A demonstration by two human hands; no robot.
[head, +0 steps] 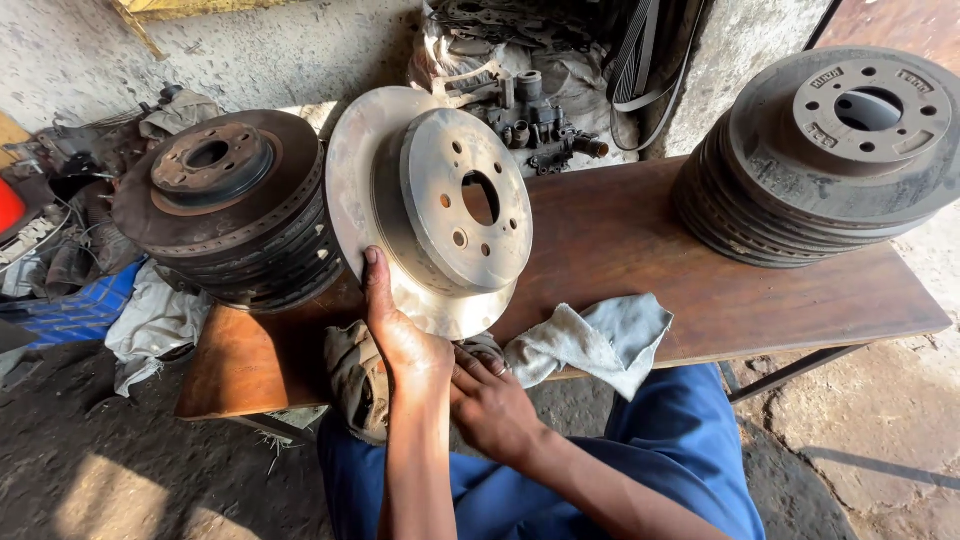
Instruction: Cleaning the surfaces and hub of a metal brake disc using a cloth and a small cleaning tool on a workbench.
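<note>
A pale, worn brake disc (pixel 440 200) stands on its edge on a brown wooden bench (pixel 650 250), leaning against a stack of dark rusty discs (pixel 220 200) to its left. My left hand (pixel 405 340) rests on the disc's lower left rim, with one finger stretched up along the edge. Just below, my right hand (pixel 490 400) curls around the disc's bottom edge. A grey rag (pixel 590 340) lies on the bench beside my right hand. A dirtier cloth (pixel 350 375) hangs under my left hand.
Another stack of dark discs (pixel 830 150) sits at the bench's right end. Behind the bench, metal car parts (pixel 540 125) and rubber belts (pixel 640 60) lie against the wall. A white cloth (pixel 150 320) and a blue crate (pixel 70 310) are on the floor at left.
</note>
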